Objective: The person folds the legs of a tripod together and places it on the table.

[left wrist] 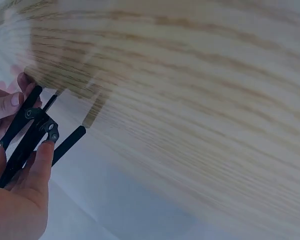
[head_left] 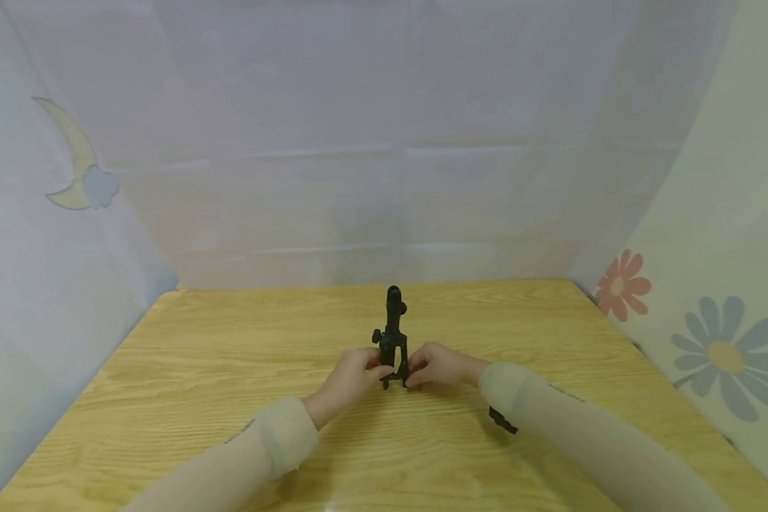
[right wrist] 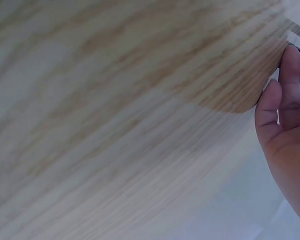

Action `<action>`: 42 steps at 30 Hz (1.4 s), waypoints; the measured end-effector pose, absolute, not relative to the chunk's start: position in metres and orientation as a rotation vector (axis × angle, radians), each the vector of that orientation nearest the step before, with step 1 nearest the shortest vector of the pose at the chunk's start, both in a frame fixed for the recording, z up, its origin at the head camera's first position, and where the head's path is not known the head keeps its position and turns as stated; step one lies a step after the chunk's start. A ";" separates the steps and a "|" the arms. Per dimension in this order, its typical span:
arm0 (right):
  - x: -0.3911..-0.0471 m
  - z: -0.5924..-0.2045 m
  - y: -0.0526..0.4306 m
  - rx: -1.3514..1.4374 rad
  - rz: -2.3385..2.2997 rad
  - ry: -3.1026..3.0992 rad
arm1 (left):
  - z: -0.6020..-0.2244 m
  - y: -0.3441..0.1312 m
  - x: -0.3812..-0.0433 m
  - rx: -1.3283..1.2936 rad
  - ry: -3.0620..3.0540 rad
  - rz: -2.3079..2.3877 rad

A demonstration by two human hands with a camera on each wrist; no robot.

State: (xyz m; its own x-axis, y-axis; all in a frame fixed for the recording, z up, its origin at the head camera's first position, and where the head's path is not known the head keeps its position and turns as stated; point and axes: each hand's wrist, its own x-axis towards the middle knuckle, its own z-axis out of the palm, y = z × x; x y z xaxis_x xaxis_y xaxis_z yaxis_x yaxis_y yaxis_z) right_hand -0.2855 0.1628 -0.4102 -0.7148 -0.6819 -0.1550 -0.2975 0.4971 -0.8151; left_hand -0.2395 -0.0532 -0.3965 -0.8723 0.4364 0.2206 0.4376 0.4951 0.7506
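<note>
A small black tripod (head_left: 393, 323) stands upright near the middle of the wooden table, its legs close together and a knob on its side. From the left, my left hand (head_left: 350, 377) grips it low down, thumb across the front. My right hand (head_left: 440, 366) pinches a leg at the lower right. Up close in the left wrist view, the tripod's hinged legs (left wrist: 25, 142) run between the fingers and thumb of the left hand (left wrist: 20, 210). The right wrist view shows my right hand (right wrist: 290, 120) with curled fingers and only a dark sliver of the tripod at the edge.
The light wood table (head_left: 230, 334) reaches back to a pale cloth backdrop (head_left: 390, 178). Printed side cloths carry a moon (head_left: 73, 153) at left and flowers (head_left: 724, 355) at right. A small black piece (head_left: 502, 419) hangs beneath my right cuff.
</note>
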 end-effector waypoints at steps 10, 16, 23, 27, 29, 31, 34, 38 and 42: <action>-0.291 -0.414 0.150 -0.795 -0.982 2.319 | -0.396 -0.051 -0.247 -0.743 -2.687 -1.441; -0.296 -0.413 0.147 -0.749 -0.945 2.277 | -0.394 -0.057 -0.248 -0.763 -2.657 -1.465; -0.301 -0.415 0.143 -0.735 -0.963 2.239 | -0.395 -0.064 -0.251 -0.834 -2.630 -1.438; -0.303 -0.416 0.140 -0.728 -0.960 2.240 | -0.395 -0.066 -0.254 -0.861 -2.626 -1.461; -0.304 -0.416 0.140 -0.726 -0.956 2.250 | -0.395 -0.067 -0.256 -0.878 -2.631 -1.469; -0.305 -0.417 0.139 -0.733 -0.948 2.262 | -0.396 -0.068 -0.257 -0.887 -2.638 -1.472; -0.305 -0.417 0.136 -0.751 -0.943 2.269 | -0.396 -0.069 -0.258 -0.894 -2.643 -1.481; -0.304 -0.417 0.133 -0.738 -0.957 2.278 | -0.395 -0.071 -0.259 -0.918 -2.641 -1.512; -0.303 -0.417 0.131 -0.710 -0.979 2.289 | -0.395 -0.072 -0.261 -0.943 -2.636 -1.537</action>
State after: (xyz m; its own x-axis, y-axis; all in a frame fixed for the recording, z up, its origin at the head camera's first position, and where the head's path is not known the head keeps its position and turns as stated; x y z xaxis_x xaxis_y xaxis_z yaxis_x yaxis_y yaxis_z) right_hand -0.3029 0.1308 -0.4166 -0.7115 -0.6478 -0.2722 -0.2505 0.5958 -0.7631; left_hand -0.2610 -0.0720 -0.3955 -0.8246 0.5118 0.2412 0.4619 0.3627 0.8094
